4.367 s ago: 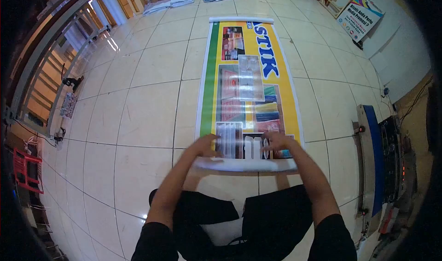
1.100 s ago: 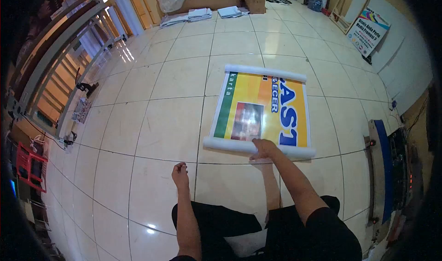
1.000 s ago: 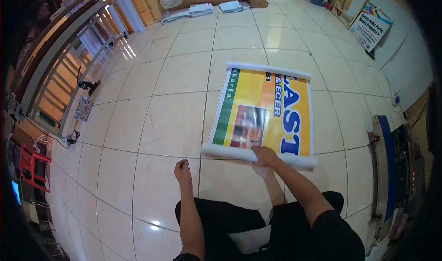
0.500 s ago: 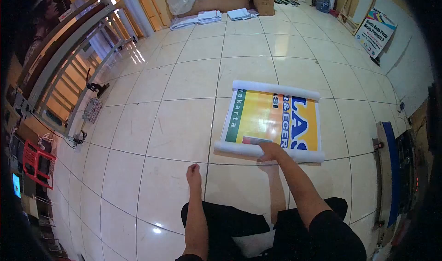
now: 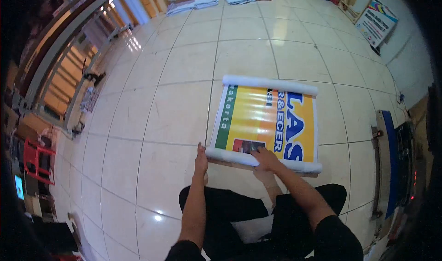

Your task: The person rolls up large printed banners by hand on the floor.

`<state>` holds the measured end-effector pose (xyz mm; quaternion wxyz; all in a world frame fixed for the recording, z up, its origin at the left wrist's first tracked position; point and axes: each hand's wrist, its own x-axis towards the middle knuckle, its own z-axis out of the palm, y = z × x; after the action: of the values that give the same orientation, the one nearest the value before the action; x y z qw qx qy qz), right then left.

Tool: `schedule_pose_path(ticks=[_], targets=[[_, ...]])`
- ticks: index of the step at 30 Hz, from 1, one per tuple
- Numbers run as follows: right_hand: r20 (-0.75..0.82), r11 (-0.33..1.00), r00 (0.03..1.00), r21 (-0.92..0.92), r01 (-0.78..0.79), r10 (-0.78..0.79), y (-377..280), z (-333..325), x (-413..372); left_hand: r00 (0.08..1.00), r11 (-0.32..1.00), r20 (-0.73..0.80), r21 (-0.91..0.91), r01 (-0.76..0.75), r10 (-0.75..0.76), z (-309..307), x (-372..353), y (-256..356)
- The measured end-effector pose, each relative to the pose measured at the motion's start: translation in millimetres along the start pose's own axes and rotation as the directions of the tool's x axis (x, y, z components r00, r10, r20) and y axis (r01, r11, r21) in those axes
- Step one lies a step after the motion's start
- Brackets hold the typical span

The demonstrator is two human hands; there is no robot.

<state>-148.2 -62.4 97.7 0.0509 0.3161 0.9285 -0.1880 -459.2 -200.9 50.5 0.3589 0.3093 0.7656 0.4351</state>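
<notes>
A printed banner [image 5: 248,109] with yellow, green and blue lettering lies on the tiles in front of me, its far and near ends both rolled up. My right hand [image 5: 264,159] grips the near roll [image 5: 230,157] around its middle, with fingertips reaching over onto the printed face. At that roll's left end, my left hand [image 5: 201,160] is held upright with fingers stretched out. It is against or very close to the end; contact is hard to make out. The far roll [image 5: 271,84] rests on the floor, untouched by either hand.
A long blue-and-grey machine [image 5: 386,164] stands on the right. Along the left is a metal frame [image 5: 64,72], with a red chair [image 5: 39,159] nearer to me. Folded white sheets [image 5: 205,2] lie at the back, and a printed sign [image 5: 376,22] leans at the right wall.
My left hand has moved up and right to the near roll's end. The near roll has shifted slightly down and left in view, showing more print, including a photo. My right hand stays on it.
</notes>
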Motion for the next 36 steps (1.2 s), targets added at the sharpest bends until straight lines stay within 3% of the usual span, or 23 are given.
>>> schedule_pose_path(ticks=[2, 4, 5, 6, 8, 9, 12, 14, 16, 18, 19, 20, 22, 24, 25, 27, 29, 30, 31, 32, 33, 34, 36], targets=[[-0.053, 0.992, 0.998, 0.121, 0.028, -0.021, 49.1, -14.0, 28.4, 0.995, 0.999, -0.093, -0.024, -0.024, 0.021, -0.2, 4.1, 1.2], [-0.139, 0.955, 0.949, 0.135, -0.265, 0.283, 78.2, -48.5, 48.3, 0.983, 0.999, -0.184, -0.042, -0.032, 0.024, -3.7, 7.8, -2.1], [0.080, 0.942, 0.968, 0.221, -0.251, 0.239, 87.7, -54.2, 64.4, 0.972, 0.998, -0.235, -0.051, -0.040, 0.026, -5.1, 9.8, -6.2], [0.073, 0.938, 0.965, 0.226, -0.262, 0.251, 86.7, -48.9, 60.7, 0.957, 0.997, -0.288, -0.059, -0.056, 0.037, -7.1, 12.4, -7.6], [0.025, 0.990, 0.997, 0.114, -0.078, 0.076, 68.6, -36.8, 46.2, 0.925, 0.993, -0.374, -0.072, -0.097, 0.063, -10.4, 14.6, -5.8], [-0.011, 0.987, 0.999, 0.158, -0.036, 0.038, 60.7, -14.3, 38.0, 0.908, 0.989, -0.411, -0.076, -0.124, 0.082, -12.1, 6.9, 10.3], [-0.062, 0.993, 0.995, 0.088, -0.079, 0.084, -5.7, 23.0, -18.9, 0.837, 0.948, -0.546, -0.285, -0.143, -0.038, -17.6, -7.4, 37.1], [0.004, 0.993, 0.997, 0.099, -0.071, 0.071, -33.1, 44.9, -48.1, 0.781, 0.964, -0.624, -0.223, -0.145, -0.027, -24.4, -10.8, 43.6], [-0.078, 0.995, 0.996, 0.086, 0.043, -0.036, -47.5, 21.7, -65.0, 0.726, 0.971, -0.688, -0.165, -0.171, 0.011, -21.4, -6.4, 43.7], [-0.146, 0.983, 0.975, 0.097, -0.156, 0.169, 13.8, 31.4, -21.0, 0.708, 0.986, -0.705, -0.091, -0.137, 0.033, -22.5, -9.8, 41.2], [-0.053, 0.904, 0.914, 0.179, -0.389, 0.403, 46.3, 22.0, 12.4, 0.705, 0.986, -0.708, -0.084, -0.143, 0.042, -25.4, -5.2, 33.3], [-0.379, 0.966, 0.890, 0.051, -0.254, 0.254, 65.5, -20.6, 24.9, 0.717, 0.978, -0.695, -0.112, -0.179, 0.052, -24.8, 0.9, 16.8], [-0.329, 0.967, 0.912, 0.023, -0.253, 0.247, 78.7, -56.7, 45.9, 0.725, 0.961, -0.686, -0.150, -0.232, 0.068, -22.5, 7.3, 17.0], [-0.012, 0.992, 0.993, 0.039, -0.118, 0.118, 73.1, -66.5, 56.9, 0.756, 0.974, -0.652, -0.129, -0.184, 0.057, -14.5, -3.3, 36.5], [0.010, 0.997, 0.999, 0.061, -0.053, 0.052, 76.6, -55.7, 62.3, 0.755, 0.974, -0.653, -0.133, -0.182, 0.052, -8.6, -10.4, 46.8], [0.036, 0.991, 0.999, 0.126, -0.045, 0.041, 50.3, -33.6, 50.8, 0.858, 0.922, -0.340, 0.092, -0.377, 0.385, 5.9, -35.3, 71.2], [0.026, 0.978, 1.000, 0.209, -0.012, 0.007, 16.8, 1.1, 22.6, 0.876, 0.822, 0.200, 0.305, -0.481, 0.438, 33.0, -63.4, 74.7], [0.000, 0.975, 1.000, 0.221, 0.018, -0.019, 4.4, 17.9, 5.4, 0.678, 0.680, 0.529, 0.233, -0.695, 0.511, 39.3, -83.0, 103.5], [0.057, 0.963, 0.996, 0.265, 0.056, -0.074, -7.8, 19.3, -14.8, 0.428, 0.528, 0.773, 0.143, -0.837, 0.468, 62.3, -82.3, 85.1], [0.107, 0.946, 0.986, 0.310, 0.092, -0.131, -15.8, 12.7, -27.8, 0.378, 0.233, 0.859, 0.311, -0.921, 0.346, 71.6, -106.1, 90.1], [0.181, 0.973, 0.966, 0.172, 0.154, -0.185, -10.9, 11.9, -31.1, 0.350, 0.147, 0.881, 0.319, -0.936, 0.317, 75.7, -106.6, 87.5], [0.183, 0.972, 0.965, 0.176, 0.156, -0.188, 3.0, 9.8, -29.7, 0.322, 0.056, 0.904, 0.320, -0.946, 0.281, 79.4, -104.0, 82.6], [0.031, 0.892, 0.916, -0.218, 0.396, -0.399, 49.7, -12.4, -10.3, 0.329, 0.052, 0.879, 0.332, -0.942, 0.344, 88.9, -85.8, 77.0]])
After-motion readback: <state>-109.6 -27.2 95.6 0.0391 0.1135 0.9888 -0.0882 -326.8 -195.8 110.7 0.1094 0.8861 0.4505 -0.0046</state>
